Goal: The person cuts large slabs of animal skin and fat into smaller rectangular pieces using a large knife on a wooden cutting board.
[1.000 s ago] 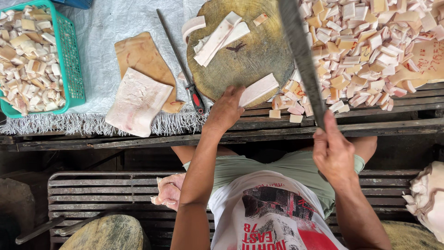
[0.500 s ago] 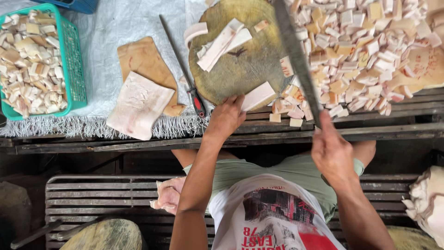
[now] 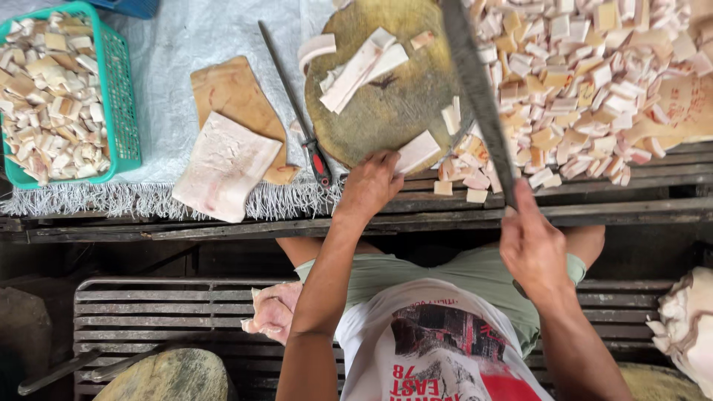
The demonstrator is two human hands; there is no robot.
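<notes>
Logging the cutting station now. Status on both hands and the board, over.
Left hand on pale slab piece at round chopping board edge. Right hand grips long cleaver, raised over board. Cut cubes heaped right; red-handled knife lies left.

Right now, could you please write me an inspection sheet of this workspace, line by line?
Surface: dark wooden slat bench, partly covered by a pale fringed cloth.
Job's things: round wooden chopping block with pale strips on it; long knife; white piece at the block's near edge.
Clutter: large heap of cut cubes; green basket of cubes; two flat slabs; thin red-handled tool.
Grips: left hand touches the white piece; right hand is closed on the knife handle.
Cables: nothing seen.
Surroundings: metal slat bench, another round block, pale lumps at the right edge.
</notes>
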